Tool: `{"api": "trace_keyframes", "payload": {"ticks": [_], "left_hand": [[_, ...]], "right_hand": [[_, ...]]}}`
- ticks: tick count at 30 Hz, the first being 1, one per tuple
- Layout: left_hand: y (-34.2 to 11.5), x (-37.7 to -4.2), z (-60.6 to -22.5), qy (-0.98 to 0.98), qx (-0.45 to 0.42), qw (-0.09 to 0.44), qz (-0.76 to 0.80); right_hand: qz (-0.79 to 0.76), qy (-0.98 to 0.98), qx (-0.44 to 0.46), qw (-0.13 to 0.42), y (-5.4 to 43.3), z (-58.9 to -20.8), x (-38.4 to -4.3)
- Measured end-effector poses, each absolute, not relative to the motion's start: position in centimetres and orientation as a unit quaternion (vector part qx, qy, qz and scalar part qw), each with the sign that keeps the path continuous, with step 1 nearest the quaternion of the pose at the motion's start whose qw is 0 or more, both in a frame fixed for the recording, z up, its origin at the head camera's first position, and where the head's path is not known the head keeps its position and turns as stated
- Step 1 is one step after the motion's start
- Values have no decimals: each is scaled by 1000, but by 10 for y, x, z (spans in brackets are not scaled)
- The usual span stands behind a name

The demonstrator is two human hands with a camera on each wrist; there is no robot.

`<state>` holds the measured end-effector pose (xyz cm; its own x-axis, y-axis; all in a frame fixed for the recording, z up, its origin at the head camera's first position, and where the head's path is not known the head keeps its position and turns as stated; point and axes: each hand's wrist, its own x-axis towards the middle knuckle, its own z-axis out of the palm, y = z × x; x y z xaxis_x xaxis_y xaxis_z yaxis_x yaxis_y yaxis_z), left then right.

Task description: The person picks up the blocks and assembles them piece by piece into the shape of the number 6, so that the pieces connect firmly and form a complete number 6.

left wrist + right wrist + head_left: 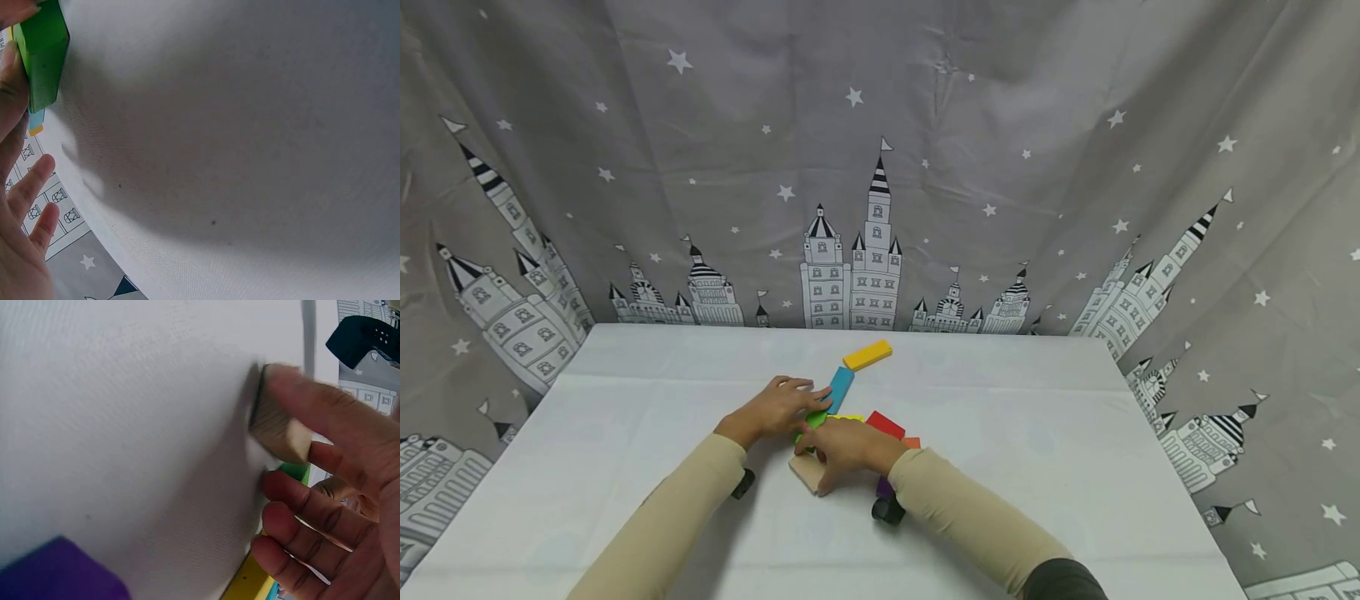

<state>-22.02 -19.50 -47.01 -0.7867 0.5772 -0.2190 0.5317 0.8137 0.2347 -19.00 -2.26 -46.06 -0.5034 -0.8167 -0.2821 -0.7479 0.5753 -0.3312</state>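
Observation:
My left hand (pixel 778 408) pinches a green block (pixel 47 59) between thumb and index finger, its other fingers spread. One fingertip reaches the near end of a blue block (pixel 840 389). In my right hand (pixel 850 450) a plain wooden block (pixel 281 419) is gripped between thumb and index finger, close to the green block's near end. The other right fingers are loosely bent, as the right wrist view shows. Behind the right hand lies a yellow block (pixel 850 417), partly hidden. A purple block (pixel 62 575) sits beneath the right wrist.
An amber block (pixel 867 355) lies at the far end of the blue one. Red (pixel 886 424) and orange (pixel 912 442) blocks lie beyond the right forearm. A white cloth (pixel 1037 417) covers the table; a grey castle-print curtain (pixel 962 167) hangs behind it.

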Motion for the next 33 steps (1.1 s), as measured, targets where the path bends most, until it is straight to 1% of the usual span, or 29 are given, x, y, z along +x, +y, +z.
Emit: {"api": "trace_keyframes", "payload": {"ticks": [11, 20, 33], "left_hand": [[-195, -221, -469, 941, 293, 143, 84], [-197, -220, -470, 939, 309, 127, 82], [-197, -220, -472, 940, 308, 122, 82]], "right_hand": [[-77, 872, -442, 197, -23, -461, -188], [-77, 869, -449, 192, -24, -460, -190], [-85, 865, -458, 188, -24, -462, -192]]}}
